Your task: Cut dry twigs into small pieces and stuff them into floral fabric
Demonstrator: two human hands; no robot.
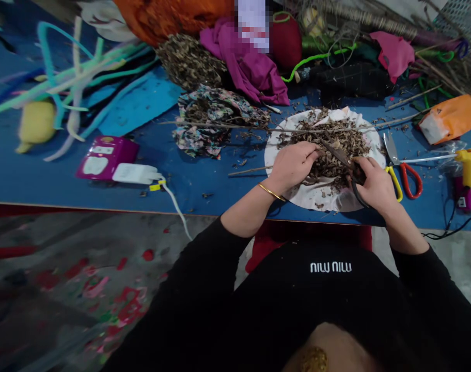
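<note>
A round white cloth (336, 202) lies at the table's front edge, heaped with dry brown plant bits (332, 165). My right hand (371, 181) is wrapped round the handles of dark scissors (338, 153), whose blades point left over the heap. My left hand (295, 163), with a gold bangle at the wrist, has its fingers pressed together over the heap's left side, beside the blades; what they pinch is too small to make out. Long thin twigs (243, 126) cross the table behind both hands.
Red-and-yellow-handled scissors (410, 181), a yellow glue gun (470, 165) and an orange packet (454, 119) are at right. Floral cloth (204, 124), purple cloth (245, 67), a purple box with a white plug (107, 157) and foam-like strips (75, 77) are further left.
</note>
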